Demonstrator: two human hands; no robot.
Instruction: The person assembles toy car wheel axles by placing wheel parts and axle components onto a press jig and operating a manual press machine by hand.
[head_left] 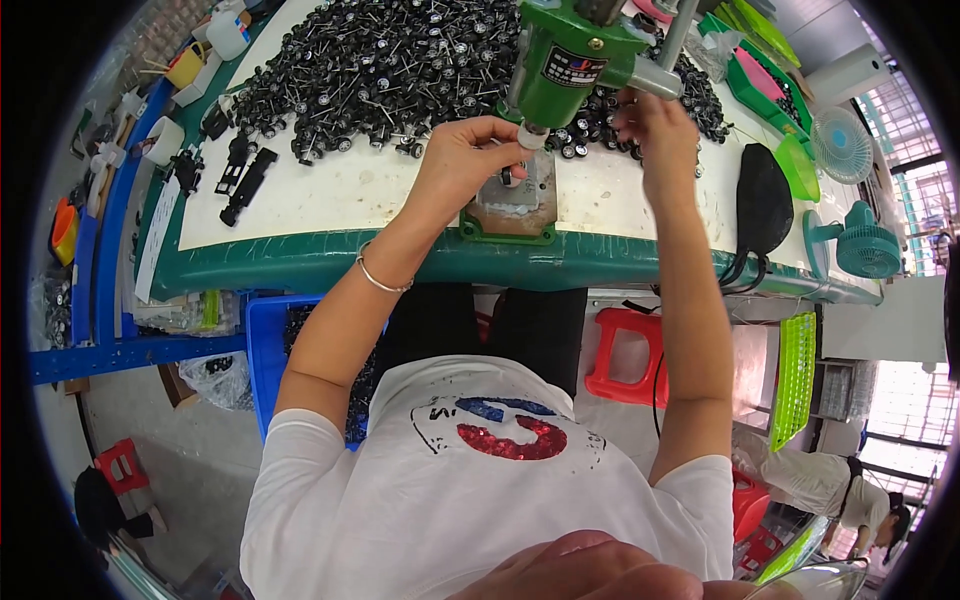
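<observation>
My left hand [468, 165] is closed in a pinch under the ram of a green bench press [565, 75]. A small black toy wheel [511, 177] shows at its fingertips, just above the metal plate of the press base [508, 222]; whether an axle is in the wheel is hidden. My right hand [658, 140] is raised right of the press, below its silver lever hub [655, 78]. Its fingers are bent inward near the wheels, and what they hold, if anything, cannot be made out. A large heap of black wheels on metal axles [390, 75] lies behind my left hand.
Black toy chassis parts [247, 187] lie at the table's left. To the right are a black pouch [765, 200], a green tray [765, 95] and small fans [868, 245]. A blue bin [265, 340] and a red stool [625, 360] stand below. Another person [810, 480] is at lower right.
</observation>
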